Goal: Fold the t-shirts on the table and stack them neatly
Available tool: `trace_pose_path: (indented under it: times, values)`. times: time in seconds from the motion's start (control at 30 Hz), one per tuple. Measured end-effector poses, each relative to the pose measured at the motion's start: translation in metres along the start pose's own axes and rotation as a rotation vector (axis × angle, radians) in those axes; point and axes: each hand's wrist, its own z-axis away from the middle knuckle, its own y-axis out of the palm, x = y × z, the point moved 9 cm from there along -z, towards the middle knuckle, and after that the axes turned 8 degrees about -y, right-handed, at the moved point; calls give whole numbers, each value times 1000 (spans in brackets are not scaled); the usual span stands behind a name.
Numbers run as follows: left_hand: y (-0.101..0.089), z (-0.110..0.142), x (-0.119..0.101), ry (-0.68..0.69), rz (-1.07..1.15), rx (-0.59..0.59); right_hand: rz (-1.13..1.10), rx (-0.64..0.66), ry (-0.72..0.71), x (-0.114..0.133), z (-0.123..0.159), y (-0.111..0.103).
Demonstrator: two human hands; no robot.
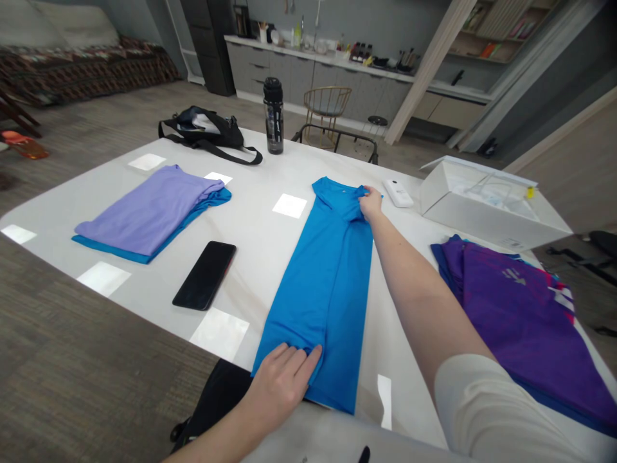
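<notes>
A bright blue shirt (328, 270) lies folded lengthwise into a long strip on the white table (260, 218), collar end far from me. My left hand (284, 376) rests on its near hem, fingers curled and pinching a fold of the cloth. My right hand (370, 202) reaches to the far end and grips the cloth beside the collar.
A folded lilac shirt on a blue one (154, 212) lies at the left. A black phone (205, 274) sits between it and the strip. Purple garments (525, 315) lie at the right, an open white box (486, 202) and white device (398, 191) behind. A bottle (273, 116) and black bag (207, 132) stand farther back.
</notes>
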Motion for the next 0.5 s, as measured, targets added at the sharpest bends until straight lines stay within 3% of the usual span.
trace_pose_path:
  times: [0.1, 0.23, 0.3, 0.4, 0.5]
  values:
    - [7, 1, 1, -5, -39, 62, 276, -60, -198, 19, 4, -8]
    - [22, 1, 5, -64, -52, 216, 711, 123, -293, 23, 25, 6]
    - [22, 2, 5, -61, -22, 237, 879, 121, -366, 31, 38, 9]
    - [16, 2, 4, -23, -1, 210, 990, 105, -467, 41, 54, 12]
    - [13, 2, 4, -2, 36, 167, 991, 314, -406, 27, 62, 23]
